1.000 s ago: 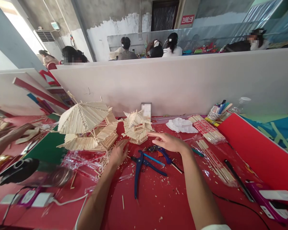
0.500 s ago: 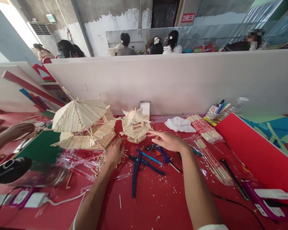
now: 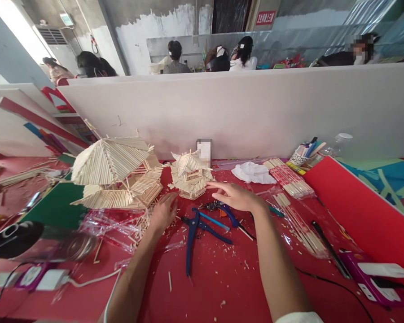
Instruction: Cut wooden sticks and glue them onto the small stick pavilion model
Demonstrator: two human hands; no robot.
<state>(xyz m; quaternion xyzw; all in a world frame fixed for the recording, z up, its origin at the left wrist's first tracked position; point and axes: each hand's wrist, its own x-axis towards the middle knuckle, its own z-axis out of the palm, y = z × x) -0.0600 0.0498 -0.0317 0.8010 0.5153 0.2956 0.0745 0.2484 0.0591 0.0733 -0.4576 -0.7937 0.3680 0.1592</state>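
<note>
A small pavilion model of pale wooden sticks point(image 3: 191, 177) stands beyond my hands, near the white board. Just in front of its left side is my left hand point(image 3: 164, 211), fingers loosely extended and holding nothing visible. My right hand point(image 3: 237, 196) reaches in from the right, its fingers stretched toward the model's edge; I cannot tell if a fingertip touches it. A larger stick pavilion point(image 3: 116, 172) sits to the left. Between my forearms lie blue-handled cutters point(image 3: 191, 242), a blue rod point(image 3: 214, 221) and a dark blue glue gun point(image 3: 227, 213).
Wrapped stick bundles point(image 3: 289, 177), crumpled tissue point(image 3: 253, 173) and a pen basket point(image 3: 303, 154) are on the right, with a red board point(image 3: 363, 206) beyond. Purple power strips point(image 3: 370, 278) lie at both sides. A low white partition point(image 3: 256, 112) separates the people seated behind.
My left hand has shifted slightly toward the small pavilion, while my right hand stays nearly still. Another person's arm at the far left has mostly withdrawn from view. The camera has tilted slightly.
</note>
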